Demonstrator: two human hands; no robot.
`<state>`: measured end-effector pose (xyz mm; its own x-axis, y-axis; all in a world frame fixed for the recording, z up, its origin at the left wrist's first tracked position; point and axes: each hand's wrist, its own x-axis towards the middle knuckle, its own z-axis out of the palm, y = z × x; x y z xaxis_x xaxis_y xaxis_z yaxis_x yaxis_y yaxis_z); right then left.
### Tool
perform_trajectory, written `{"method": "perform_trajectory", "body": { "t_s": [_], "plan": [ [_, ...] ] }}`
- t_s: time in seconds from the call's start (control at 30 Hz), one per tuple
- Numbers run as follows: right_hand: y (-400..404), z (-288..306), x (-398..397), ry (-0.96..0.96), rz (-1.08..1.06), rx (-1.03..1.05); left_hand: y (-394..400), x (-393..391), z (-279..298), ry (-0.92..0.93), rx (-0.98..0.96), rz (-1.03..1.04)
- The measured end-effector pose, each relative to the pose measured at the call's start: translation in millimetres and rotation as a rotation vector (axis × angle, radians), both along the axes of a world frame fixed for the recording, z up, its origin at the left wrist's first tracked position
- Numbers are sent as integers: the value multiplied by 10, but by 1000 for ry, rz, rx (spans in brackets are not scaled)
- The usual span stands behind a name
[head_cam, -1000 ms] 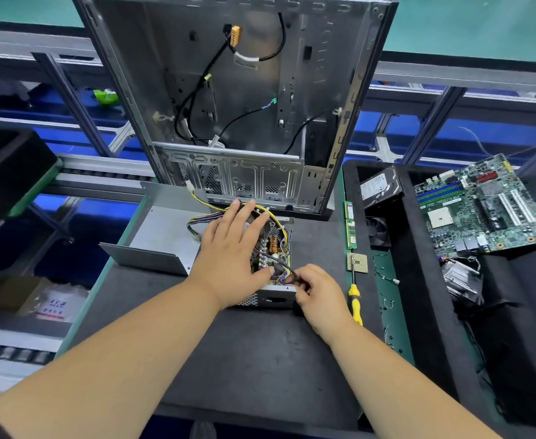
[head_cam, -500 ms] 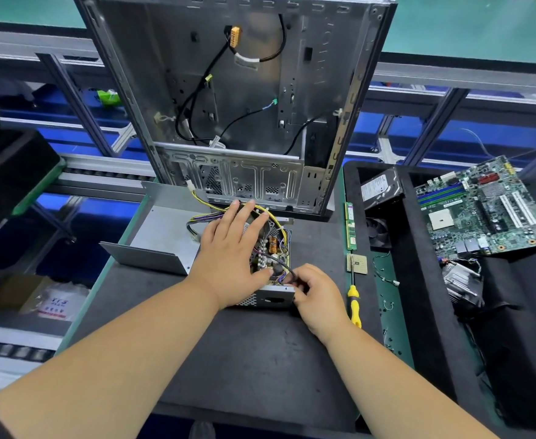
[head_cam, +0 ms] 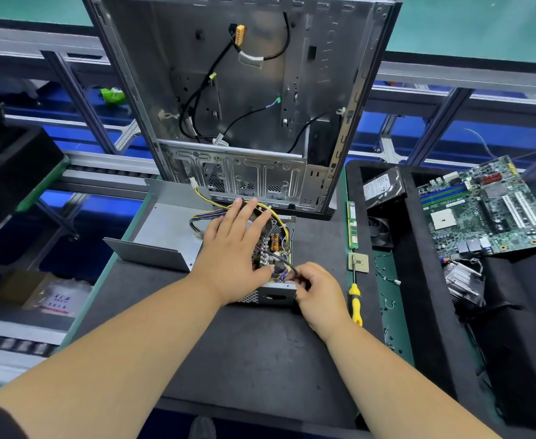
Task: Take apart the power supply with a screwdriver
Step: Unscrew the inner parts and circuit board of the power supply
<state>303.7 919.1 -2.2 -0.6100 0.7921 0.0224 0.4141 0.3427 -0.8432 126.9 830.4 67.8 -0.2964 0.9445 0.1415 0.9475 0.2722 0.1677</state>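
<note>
Left hand (head_cam: pixel 233 248) stayed flat on power supply (head_cam: pixel 268 264); right hand (head_cam: pixel 319 291) still pinched black cable (head_cam: pixel 284 263), shifted slightly toward supply's corner.

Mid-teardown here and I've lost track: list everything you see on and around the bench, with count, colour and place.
Opened grey metal power supply: one, bench centre, wires exposed.
Grey metal power supply cover: one, left of it.
Yellow-and-black-handled screwdriver: one, lying on the bench right of the supply.
Silver steel computer case: one, upright behind.
Green RAM stick: one, right bench edge.
Square CPU chip: one, below the RAM.
Green motherboard: one, black tray at right.
Black hard drive: one, same tray, back left.
Silver heatsink: one, below the motherboard.
Left hand: flat on the supply.
Right hand: pinching a black cable at the supply's near right corner.
</note>
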Motion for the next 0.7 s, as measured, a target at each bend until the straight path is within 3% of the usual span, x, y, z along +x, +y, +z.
{"method": "perform_trajectory", "body": {
  "t_s": [0.7],
  "plan": [
    [-37,29,43,-36,66,66,4,-10,-9,-31,-2,-6]
  ]
}}
